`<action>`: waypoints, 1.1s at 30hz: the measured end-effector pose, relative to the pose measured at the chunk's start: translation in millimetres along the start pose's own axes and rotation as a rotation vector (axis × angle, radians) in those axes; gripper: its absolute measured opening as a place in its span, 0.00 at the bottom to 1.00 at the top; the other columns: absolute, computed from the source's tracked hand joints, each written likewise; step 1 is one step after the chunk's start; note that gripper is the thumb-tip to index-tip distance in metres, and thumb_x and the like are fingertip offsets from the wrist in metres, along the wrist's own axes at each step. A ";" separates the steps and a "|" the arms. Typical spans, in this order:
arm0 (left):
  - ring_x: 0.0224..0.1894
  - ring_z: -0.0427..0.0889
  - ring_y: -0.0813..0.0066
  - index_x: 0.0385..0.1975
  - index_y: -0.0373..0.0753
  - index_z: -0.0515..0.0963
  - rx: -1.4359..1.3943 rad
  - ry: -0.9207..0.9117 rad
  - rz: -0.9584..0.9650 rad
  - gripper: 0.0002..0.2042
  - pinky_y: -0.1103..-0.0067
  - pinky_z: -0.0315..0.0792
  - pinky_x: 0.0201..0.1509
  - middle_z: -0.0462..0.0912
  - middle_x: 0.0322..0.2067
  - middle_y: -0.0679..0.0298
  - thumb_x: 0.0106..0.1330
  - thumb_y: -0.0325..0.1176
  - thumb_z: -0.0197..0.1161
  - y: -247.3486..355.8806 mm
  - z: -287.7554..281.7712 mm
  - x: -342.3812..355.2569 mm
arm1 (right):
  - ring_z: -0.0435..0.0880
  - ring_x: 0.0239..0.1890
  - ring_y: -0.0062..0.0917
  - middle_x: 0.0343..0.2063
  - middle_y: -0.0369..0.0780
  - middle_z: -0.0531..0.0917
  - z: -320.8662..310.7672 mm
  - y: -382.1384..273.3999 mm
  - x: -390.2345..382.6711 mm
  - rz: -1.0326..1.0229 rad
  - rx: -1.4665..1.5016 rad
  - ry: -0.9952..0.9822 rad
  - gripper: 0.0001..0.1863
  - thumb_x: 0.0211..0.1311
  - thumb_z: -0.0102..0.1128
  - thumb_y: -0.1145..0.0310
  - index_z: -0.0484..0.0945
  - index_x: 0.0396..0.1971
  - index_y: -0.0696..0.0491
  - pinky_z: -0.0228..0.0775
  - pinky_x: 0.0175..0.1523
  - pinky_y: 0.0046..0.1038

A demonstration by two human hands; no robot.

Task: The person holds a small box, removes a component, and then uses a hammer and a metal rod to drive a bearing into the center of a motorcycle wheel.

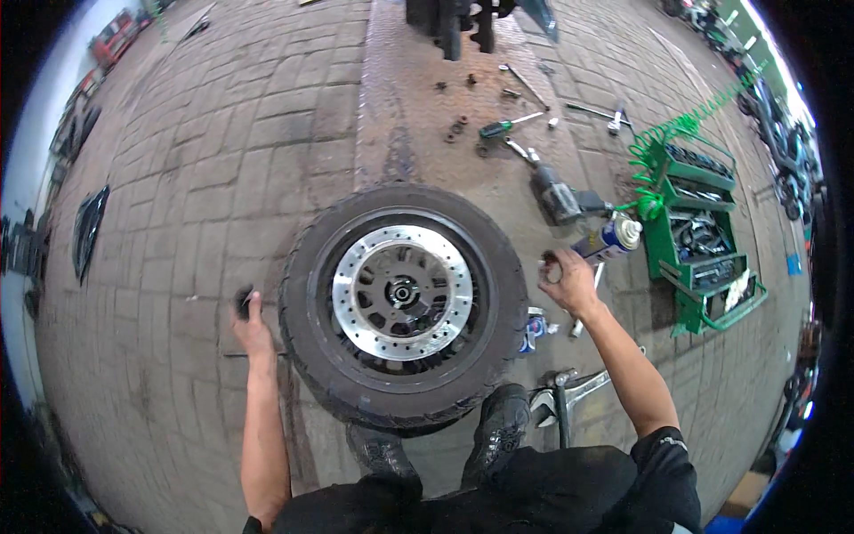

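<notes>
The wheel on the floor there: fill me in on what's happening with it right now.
A person crouches over a motorcycle wheel lying flat on the paved floor, brake disc facing up. The left hand rests on the ground beside the tyre, on a small dark object. The right hand is raised on the other side, holding a small ring-shaped part. A spray can, an impact wrench, a green toolbox and loose tools lie nearby.

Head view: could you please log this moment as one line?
left hand: holds small dark part, beside wheel | right hand: holds small ring-like part near spray can | wheel: flat on floor
</notes>
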State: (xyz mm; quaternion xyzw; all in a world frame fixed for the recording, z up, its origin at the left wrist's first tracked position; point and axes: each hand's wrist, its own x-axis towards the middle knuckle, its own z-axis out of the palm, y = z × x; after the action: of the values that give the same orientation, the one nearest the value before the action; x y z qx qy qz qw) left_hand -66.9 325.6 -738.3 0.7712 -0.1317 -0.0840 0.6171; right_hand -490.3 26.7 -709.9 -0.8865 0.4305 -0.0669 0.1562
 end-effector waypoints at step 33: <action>0.47 0.70 0.71 0.47 0.32 0.70 -0.199 -0.081 -0.188 0.23 0.74 0.62 0.54 0.74 0.42 0.60 0.55 0.39 0.63 74.5 36.1 -21.2 | 0.73 0.47 0.38 0.45 0.45 0.74 43.5 -169.3 45.9 -0.697 0.044 -0.186 0.15 0.53 0.50 0.69 0.78 0.42 0.47 0.67 0.51 0.35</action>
State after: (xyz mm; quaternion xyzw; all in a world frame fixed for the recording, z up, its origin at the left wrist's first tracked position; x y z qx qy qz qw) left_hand -105.0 283.4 -674.5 0.7112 -0.0745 -0.1854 0.6740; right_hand -325.2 98.5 -695.0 -0.9787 0.0846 -0.0445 0.1816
